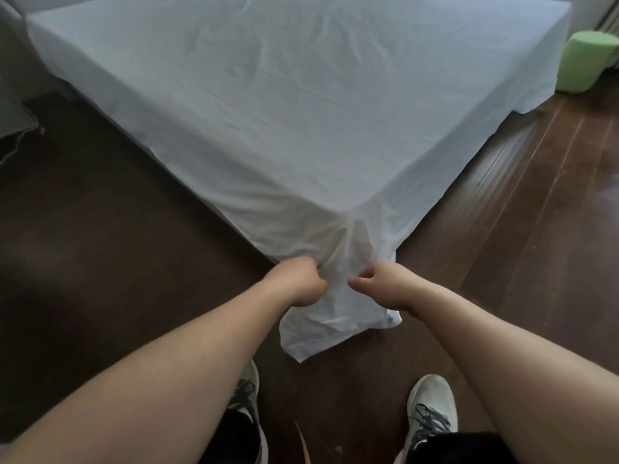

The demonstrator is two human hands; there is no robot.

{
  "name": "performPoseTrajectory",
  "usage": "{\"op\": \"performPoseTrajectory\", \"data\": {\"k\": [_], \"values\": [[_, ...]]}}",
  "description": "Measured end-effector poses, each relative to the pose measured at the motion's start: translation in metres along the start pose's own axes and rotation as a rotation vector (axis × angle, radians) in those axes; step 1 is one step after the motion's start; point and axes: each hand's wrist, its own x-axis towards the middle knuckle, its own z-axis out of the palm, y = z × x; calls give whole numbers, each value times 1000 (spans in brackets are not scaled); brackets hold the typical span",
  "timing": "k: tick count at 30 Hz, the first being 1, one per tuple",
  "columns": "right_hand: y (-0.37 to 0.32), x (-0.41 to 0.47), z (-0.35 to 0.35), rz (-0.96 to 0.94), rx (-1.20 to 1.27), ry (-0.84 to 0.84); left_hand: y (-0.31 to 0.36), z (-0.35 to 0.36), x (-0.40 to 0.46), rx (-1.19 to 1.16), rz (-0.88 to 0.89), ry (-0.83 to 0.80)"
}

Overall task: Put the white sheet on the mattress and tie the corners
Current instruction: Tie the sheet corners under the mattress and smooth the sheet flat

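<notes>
Pale grey-white laced sneakers stand on the dark brown wooden plank floor at the bottom of the view, toes toward the bed. Just ahead of them, a loose corner of the white cotton sheet trails onto the boards. Both bare forearms reach down to that hanging corner. The left hand is curled into a fist with a bunch of the fabric pinched in it; the right hand, fingers bent inward, pinches the cloth just beside it, a narrow fold between the two. Beyond the hands the sheet drapes over the near corner of the low mattress, hiding it fully, and spreads, lightly wrinkled, across the whole top. Far right, a light green cylindrical cushion sits on the floor beside the bed.
</notes>
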Motion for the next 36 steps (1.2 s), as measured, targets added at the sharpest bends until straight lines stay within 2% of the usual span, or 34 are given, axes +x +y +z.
{"op": "performPoseTrajectory", "data": {"k": [2, 6, 11, 18, 23, 31, 36], "values": [[-3, 9, 1, -3, 64, -1, 3, -2, 8, -1, 39, 29], [-8, 24, 3, 68, 374, -57, 9, 2, 18, -13, 109, 73], [-6, 32, 6, 48, 429, -109, 17, 4, 19, 24, 213, 60], [4, 26, 2, 57, 418, -214, 21, 5, 17, -30, 269, -14], [-1, 17, 9, -21, 222, -12, 33, 10, 6, -212, 283, -48], [5, 25, 22, 32, 63, 109, 40, 1, 9, -177, 190, 96], [5, 25, 26, -53, -22, 126, 31, 0, 9, -96, 130, -50]]}}
